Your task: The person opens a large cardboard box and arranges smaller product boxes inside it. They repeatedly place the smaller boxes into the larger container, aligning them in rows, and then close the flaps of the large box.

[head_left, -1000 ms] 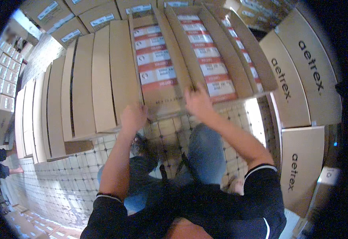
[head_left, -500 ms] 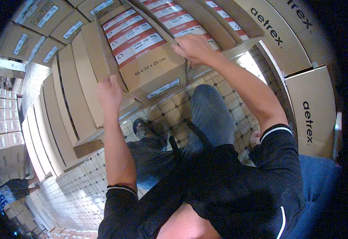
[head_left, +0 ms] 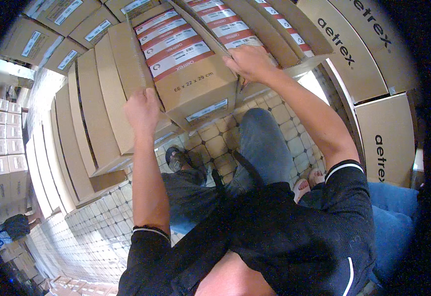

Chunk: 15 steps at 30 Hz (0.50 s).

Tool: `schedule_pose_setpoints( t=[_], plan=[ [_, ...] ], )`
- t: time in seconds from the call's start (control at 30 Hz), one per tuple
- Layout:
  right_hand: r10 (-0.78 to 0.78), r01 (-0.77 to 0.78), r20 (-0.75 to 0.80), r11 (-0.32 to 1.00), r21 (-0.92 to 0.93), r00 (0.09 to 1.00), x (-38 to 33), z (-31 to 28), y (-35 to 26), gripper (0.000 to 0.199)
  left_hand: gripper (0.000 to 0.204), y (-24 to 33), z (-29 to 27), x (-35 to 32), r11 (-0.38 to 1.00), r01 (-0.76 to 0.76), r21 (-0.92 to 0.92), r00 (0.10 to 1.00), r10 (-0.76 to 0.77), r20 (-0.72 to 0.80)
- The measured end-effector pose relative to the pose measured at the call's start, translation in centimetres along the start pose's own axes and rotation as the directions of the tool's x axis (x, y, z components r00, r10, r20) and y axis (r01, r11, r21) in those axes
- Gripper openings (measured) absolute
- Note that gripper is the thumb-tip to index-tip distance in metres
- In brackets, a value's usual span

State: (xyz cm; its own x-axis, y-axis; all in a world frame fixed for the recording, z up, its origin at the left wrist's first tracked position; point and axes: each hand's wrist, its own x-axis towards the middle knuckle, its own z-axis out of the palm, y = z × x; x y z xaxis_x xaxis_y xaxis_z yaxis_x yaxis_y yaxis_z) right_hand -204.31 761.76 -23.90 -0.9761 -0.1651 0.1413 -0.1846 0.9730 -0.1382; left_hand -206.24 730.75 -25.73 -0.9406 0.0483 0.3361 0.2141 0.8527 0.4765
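An open cardboard carton (head_left: 190, 96) stands before me, with its long side flaps raised. Inside it lies a row of red-and-white boxes (head_left: 176, 48) with labelled ends. My left hand (head_left: 143, 111) is closed around the near end of the left flap (head_left: 137, 59). On the other side, my right hand (head_left: 253, 64) grips the near corner of the right flap (head_left: 203, 33), its fingers curled over the edge. The carton's front flap slopes toward me between both hands.
More open cartons with similar boxes (head_left: 235, 30) adjoin on the right. Further cartons (head_left: 94, 106) line the left, and others (head_left: 387, 138) are stacked at right. Beside me stands a person in blue jeans (head_left: 393, 217). Another person (head_left: 16, 228) is far left. The floor (head_left: 102, 222) is tiled.
The view has shifted slightly, so the cartons and hands sit a little further right. Both hands keep hold of the flaps. The neighbouring person's sandalled foot shows more.
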Motion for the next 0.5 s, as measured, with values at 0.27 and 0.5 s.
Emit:
schedule_pose_setpoints(
  t=[0.27,0.5],
  plan=[
    [0.000,0.001,0.019,1.000,-0.018,1.000,0.0,-0.1,-0.1,0.042,0.031,-0.1,-0.2,0.3,0.997,0.042,-0.059,0.999,-0.040,0.036],
    [0.006,-0.006,-0.008,1.000,0.020,1.000,-2.3,2.9,-1.1,0.026,0.028,1.3,-0.2,-1.7,0.989,-0.012,0.145,0.946,-0.036,0.324]
  ],
)
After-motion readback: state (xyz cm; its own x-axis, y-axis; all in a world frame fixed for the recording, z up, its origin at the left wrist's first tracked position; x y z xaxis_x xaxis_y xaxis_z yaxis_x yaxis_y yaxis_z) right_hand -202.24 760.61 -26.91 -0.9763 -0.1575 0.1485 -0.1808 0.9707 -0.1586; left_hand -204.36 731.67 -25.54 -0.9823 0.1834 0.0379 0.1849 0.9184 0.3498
